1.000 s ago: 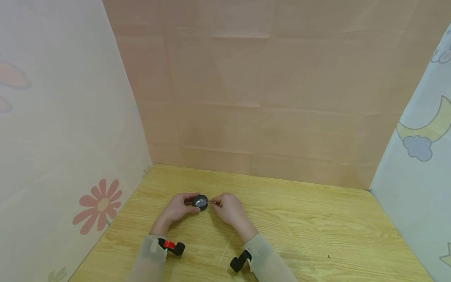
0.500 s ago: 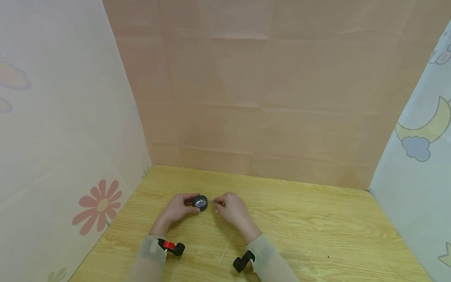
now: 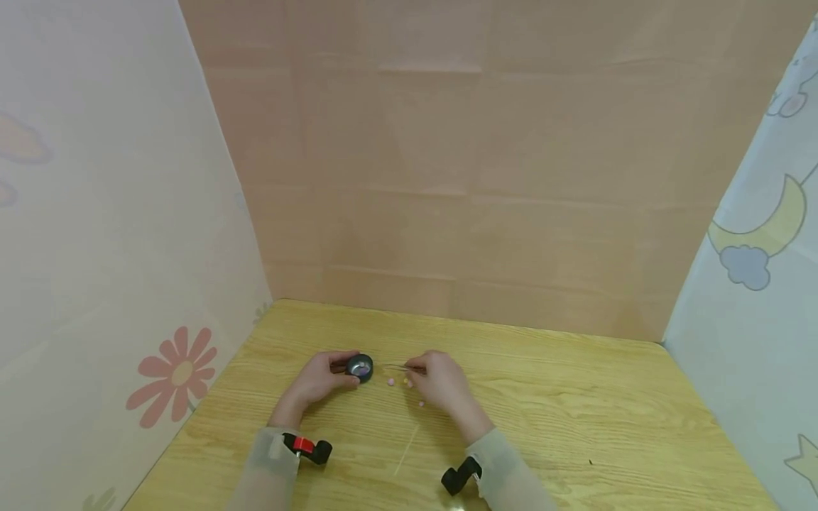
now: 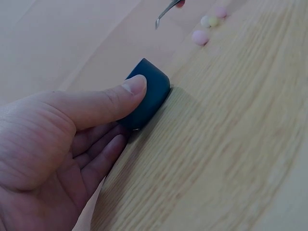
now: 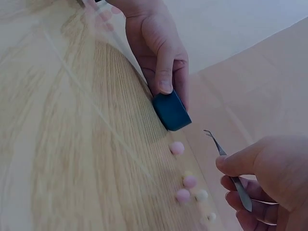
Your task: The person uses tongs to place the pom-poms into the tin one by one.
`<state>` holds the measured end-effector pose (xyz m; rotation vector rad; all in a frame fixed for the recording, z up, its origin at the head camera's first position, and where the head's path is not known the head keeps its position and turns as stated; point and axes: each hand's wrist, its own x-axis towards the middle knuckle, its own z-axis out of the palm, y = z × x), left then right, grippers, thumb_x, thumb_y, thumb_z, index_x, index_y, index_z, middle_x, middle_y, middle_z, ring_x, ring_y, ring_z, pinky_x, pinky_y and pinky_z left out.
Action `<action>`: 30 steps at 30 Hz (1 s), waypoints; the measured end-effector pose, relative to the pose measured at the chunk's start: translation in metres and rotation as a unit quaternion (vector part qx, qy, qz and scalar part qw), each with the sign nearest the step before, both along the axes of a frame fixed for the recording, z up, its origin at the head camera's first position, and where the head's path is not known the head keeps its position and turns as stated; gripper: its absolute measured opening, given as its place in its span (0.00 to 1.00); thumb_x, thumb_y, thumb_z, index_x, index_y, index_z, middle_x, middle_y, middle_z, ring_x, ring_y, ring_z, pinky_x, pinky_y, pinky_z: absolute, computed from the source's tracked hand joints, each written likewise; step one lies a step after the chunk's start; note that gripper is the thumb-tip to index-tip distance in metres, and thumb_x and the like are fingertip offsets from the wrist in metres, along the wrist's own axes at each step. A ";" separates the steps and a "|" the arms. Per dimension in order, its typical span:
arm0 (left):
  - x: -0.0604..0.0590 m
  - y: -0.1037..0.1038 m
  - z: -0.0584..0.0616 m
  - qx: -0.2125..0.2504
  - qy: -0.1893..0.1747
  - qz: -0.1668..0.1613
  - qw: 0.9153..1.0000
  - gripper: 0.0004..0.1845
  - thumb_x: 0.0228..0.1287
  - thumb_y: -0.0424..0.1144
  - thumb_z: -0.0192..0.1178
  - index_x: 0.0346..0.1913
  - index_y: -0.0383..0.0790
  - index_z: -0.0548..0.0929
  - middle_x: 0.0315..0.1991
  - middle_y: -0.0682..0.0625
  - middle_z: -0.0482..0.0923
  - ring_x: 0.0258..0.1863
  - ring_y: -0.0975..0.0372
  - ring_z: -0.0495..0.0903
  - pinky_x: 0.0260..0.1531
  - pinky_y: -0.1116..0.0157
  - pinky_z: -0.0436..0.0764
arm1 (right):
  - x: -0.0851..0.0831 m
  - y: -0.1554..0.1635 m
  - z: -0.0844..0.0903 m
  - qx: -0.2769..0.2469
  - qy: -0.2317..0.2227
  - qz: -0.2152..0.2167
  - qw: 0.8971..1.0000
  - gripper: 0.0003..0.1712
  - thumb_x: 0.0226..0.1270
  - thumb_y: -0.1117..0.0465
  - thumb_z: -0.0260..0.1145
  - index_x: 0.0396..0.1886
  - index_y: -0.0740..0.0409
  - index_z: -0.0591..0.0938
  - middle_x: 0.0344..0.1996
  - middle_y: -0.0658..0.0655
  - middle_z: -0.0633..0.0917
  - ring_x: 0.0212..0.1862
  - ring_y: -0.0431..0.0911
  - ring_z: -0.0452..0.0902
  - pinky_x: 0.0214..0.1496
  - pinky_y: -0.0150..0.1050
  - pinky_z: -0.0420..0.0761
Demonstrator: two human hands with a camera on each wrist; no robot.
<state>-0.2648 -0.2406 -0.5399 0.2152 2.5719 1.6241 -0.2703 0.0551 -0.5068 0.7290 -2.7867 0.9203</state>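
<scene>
My left hand [image 3: 319, 377] grips a small dark blue round cup [image 5: 172, 113] at the table, thumb on its outer wall. In the head view its mouth shows, with something small and purplish inside. To the right, my right hand [image 3: 442, 385] pinches metal tweezers [image 5: 243, 195] with bent tips. Those tips point toward the cup, apart from it, slightly spread, with nothing visible between them. Below the tweezers lie several small balls: a pink ball [image 5: 177, 147] nearest the cup, another pink ball [image 5: 183, 195], a white ball [image 5: 201, 195] and a yellowish ball [image 4: 214, 21].
The wooden table [image 3: 562, 397] carries a thin pale line [image 3: 406, 451] in front and a small dark speck [image 3: 591, 462] at the right. A plain tan backdrop [image 3: 473, 234] stands behind, with printed sheets at both sides.
My right hand has drawn the tweezers rightward, away from the cup's mouth, and small balls under it have come into view. My left hand keeps the cup in nearly the same place.
</scene>
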 end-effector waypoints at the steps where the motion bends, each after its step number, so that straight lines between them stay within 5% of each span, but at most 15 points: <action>1: 0.000 0.000 0.000 0.000 -0.001 0.000 1.000 0.32 0.63 0.36 0.79 0.70 0.40 0.84 0.63 0.42 0.84 0.64 0.48 0.82 0.67 0.46 0.78 | 0.000 0.002 0.000 -0.001 0.004 0.000 1.000 0.08 0.73 0.58 0.75 0.47 0.50 0.95 0.42 0.50 0.90 0.43 0.45 0.86 0.43 0.46 0.86; 30: 0.002 0.001 0.001 -0.004 0.003 0.002 1.000 0.31 0.63 0.36 0.79 0.69 0.39 0.84 0.64 0.42 0.84 0.64 0.48 0.82 0.67 0.46 0.78 | 0.019 0.070 -0.002 0.016 -0.005 0.059 0.998 0.07 0.72 0.60 0.76 0.45 0.51 0.95 0.38 0.44 0.90 0.41 0.39 0.85 0.44 0.40 0.87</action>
